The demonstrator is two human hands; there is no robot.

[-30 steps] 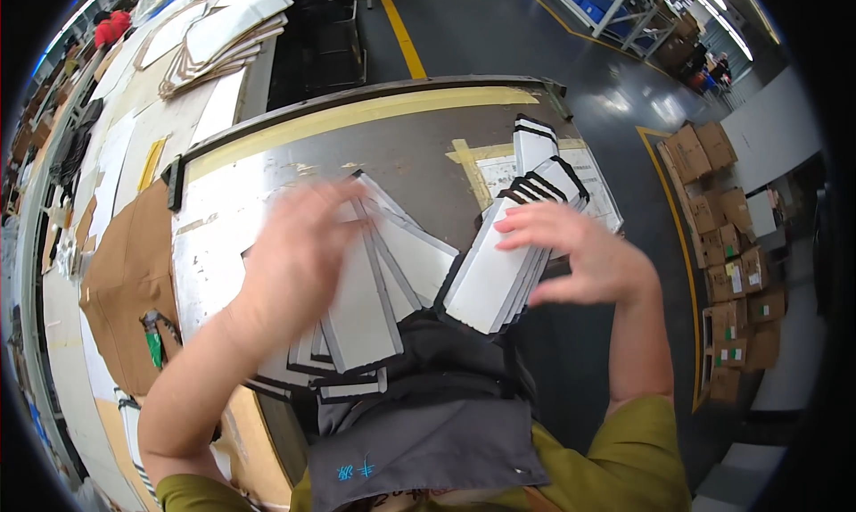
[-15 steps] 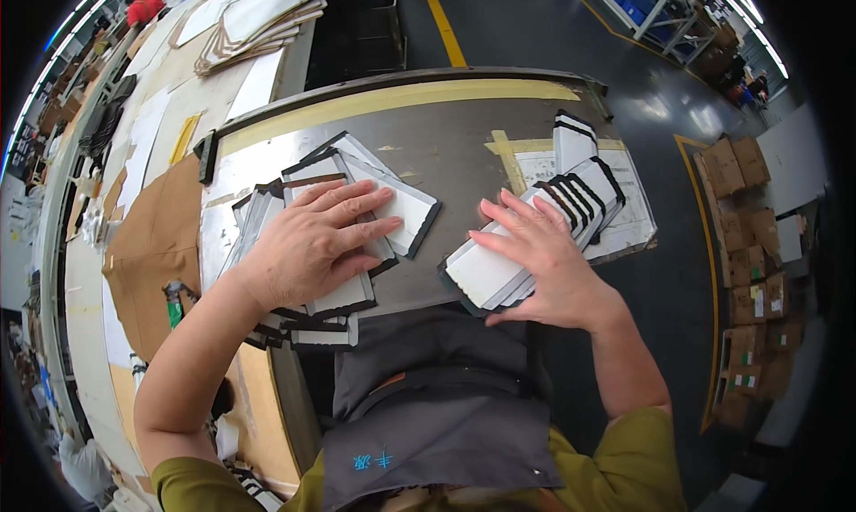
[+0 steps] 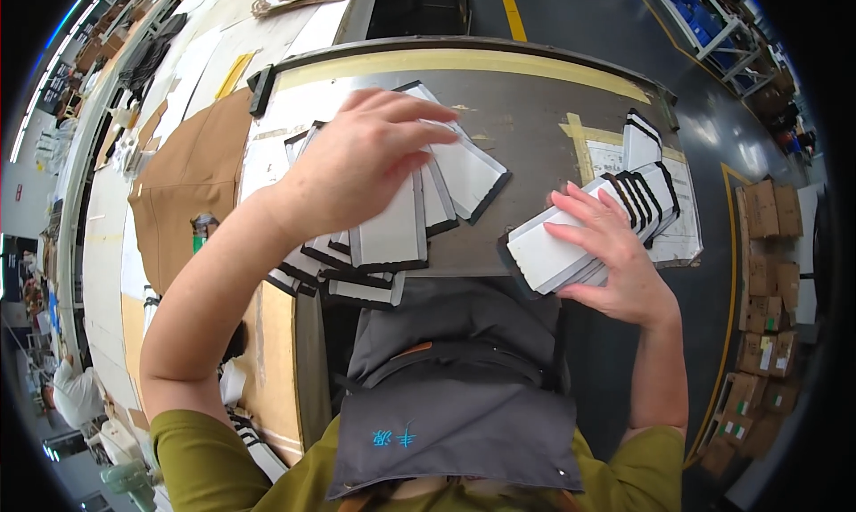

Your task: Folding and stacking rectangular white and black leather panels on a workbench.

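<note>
Left hand (image 3: 361, 160) has its fingers loosely parted, can't tell if the right hand (image 3: 624, 267) really grips that stack (image 3: 546, 246) poking past the table (image 3: 486, 249) edge, so one bump might dump it.

olive short-slv shirt (image 3: 205, 458) | dk-gry apron (image 3: 473, 450) | blue embr. mark (image 3: 394, 438)

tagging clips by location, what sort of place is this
Most likely a factory workshop: white dark-edged pieces lie in overlapping piles on a metal-looking bench, a long worktable runs along the left, and cardboard boxes stand stacked at the right.
</note>
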